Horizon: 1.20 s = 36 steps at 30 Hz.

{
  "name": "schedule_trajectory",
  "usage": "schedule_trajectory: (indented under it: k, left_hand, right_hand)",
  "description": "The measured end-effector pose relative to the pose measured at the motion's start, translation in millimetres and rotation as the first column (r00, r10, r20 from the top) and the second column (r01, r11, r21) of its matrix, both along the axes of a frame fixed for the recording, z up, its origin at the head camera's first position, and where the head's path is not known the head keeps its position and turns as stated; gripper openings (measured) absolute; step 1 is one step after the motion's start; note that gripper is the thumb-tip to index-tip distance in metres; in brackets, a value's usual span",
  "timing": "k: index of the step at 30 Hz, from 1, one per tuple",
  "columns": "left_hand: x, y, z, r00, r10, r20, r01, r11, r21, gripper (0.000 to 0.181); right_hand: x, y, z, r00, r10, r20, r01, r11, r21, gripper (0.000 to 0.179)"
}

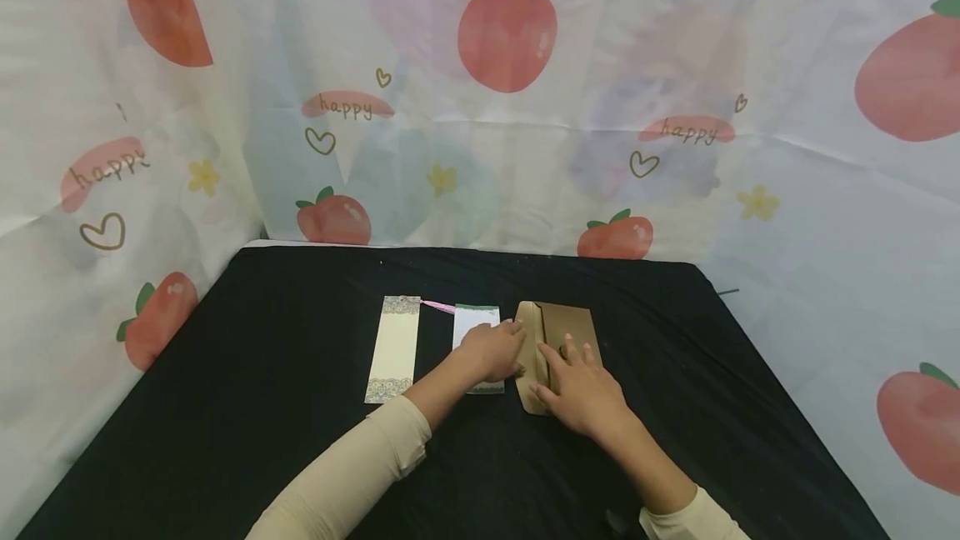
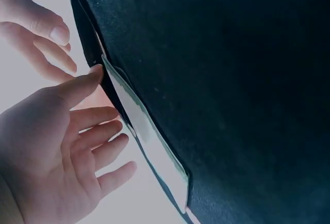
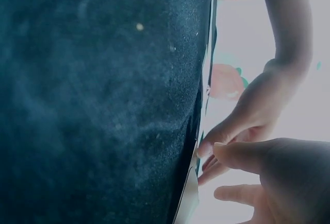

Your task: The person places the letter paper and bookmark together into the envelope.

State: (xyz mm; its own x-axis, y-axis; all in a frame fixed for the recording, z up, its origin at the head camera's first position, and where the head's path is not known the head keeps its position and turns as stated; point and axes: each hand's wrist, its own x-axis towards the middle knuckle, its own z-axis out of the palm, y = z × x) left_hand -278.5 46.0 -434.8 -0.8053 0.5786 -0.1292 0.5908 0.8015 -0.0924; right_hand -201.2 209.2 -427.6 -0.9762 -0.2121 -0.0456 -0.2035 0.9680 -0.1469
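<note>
A brown paper envelope [image 1: 573,319] lies on the black cloth, its pointed flap [image 1: 528,319] toward the left. My left hand [image 1: 491,352] reaches across a white card [image 1: 475,317] with green edges, fingertips right at the flap's left edge. Over the envelope's front part is my right hand [image 1: 585,390], fingers spread and thumb toward the flap. In the left wrist view the left hand [image 2: 62,147] has loose, slightly bent fingers around nothing, beside the card [image 2: 149,141]. The right wrist view shows the right hand [image 3: 278,177] with extended fingers near the envelope [image 3: 189,198].
To the left lies a cream bookmark [image 1: 393,348] with patterned ends. A pink ribbon [image 1: 438,307] runs from its top toward the white card. The black-covered table [image 1: 262,398] is backed by a printed fabric curtain [image 1: 510,173] on several sides.
</note>
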Motion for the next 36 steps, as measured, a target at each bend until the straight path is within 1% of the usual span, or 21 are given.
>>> schedule_trajectory:
  k: [2, 5, 9, 13, 20, 27, 30, 34, 36]
  left_hand:
    - [-0.3, 2.5, 0.4, 1.0, 0.005, 0.026, -0.005, 1.0, 0.004, 0.066]
    - [-1.7, 5.6, -0.6, 0.999, -0.003, 0.052, 0.002, 1.0, 0.013, 0.067]
    - [-1.7, 8.1, -2.5, 0.997, -0.019, 0.07, 0.02, 1.0, -0.013, 0.067]
    - [-0.2, 9.6, -0.6, 0.997, -0.015, 0.079, 0.018, 0.999, -0.033, 0.068]
    - [-3.1, 10.0, -0.9, 0.994, -0.002, 0.106, 0.001, 1.0, 0.012, 0.069]
    - [-1.0, 7.8, -4.1, 0.994, 0.021, 0.111, -0.024, 0.999, 0.027, 0.07]
    - [-0.8, 7.1, -4.0, 0.994, 0.034, 0.104, -0.037, 0.999, 0.027, 0.069]
    - [-2.3, 6.3, -4.5, 0.995, 0.036, 0.096, -0.039, 0.999, 0.035, 0.069]
    - [-3.3, 5.4, -5.4, 0.995, 0.036, 0.095, -0.04, 0.999, 0.035, 0.069]
  right_hand:
    - [0.3, 0, 0.3, 1.0, -0.003, -0.001, 0.003, 1.0, -0.002, 0.068]
    - [0.6, 1, -0.5, 1.0, -0.006, 0.002, 0.006, 1.0, -0.007, 0.068]
    - [1.5, 0, -3.1, 1.0, -0.01, 0.012, 0.011, 1.0, -0.01, 0.068]
    - [2.9, -1, -3.5, 1.0, -0.013, 0.023, 0.013, 1.0, -0.009, 0.066]
    - [1.7, -3, -3.5, 0.999, -0.017, 0.043, 0.016, 0.999, 0.028, 0.062]
    - [-1.8, -9, -1.7, 0.994, -0.063, 0.087, 0.059, 0.997, 0.05, 0.061]
    - [-5.1, -13, -0.6, 0.994, -0.068, 0.088, 0.062, 0.996, 0.067, 0.059]
    - [-9.4, -15, 0.4, 0.994, -0.068, 0.081, 0.059, 0.993, 0.103, 0.055]
    - [-10.6, -15, 0.0, 0.993, -0.068, 0.093, 0.058, 0.992, 0.115, 0.053]
